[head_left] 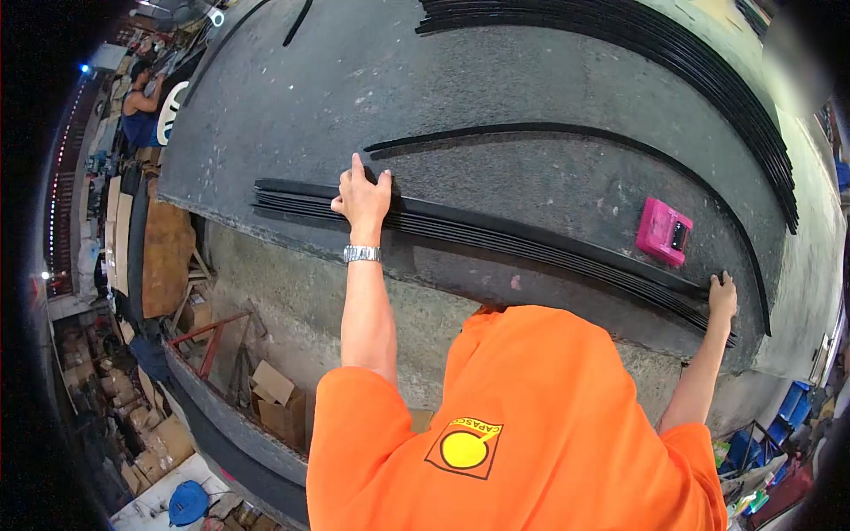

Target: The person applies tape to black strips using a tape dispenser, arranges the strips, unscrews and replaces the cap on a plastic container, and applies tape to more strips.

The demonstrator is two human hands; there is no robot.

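Observation:
A bundle of long, thin black strips (531, 249) lies along the near side of the dark worktop. My left hand (361, 199) rests across the bundle near its left end, index finger stretched past the far edge and thumb apart. At the right end, my right hand (722, 301) has its fingers closed around the end of the strips; the part under the palm is hidden. Just left of that hand sits a pink device (664, 232) with a dark window. Beyond the bundle, a single curved black strip (567, 130) lies on the worktop.
A thick stack of curved black strips (673, 57) runs along the far edge of the worktop (292, 115). Below its near edge are an open cardboard box (282, 409) and a red metal frame (211, 345). Another person (140, 106) sits at far left.

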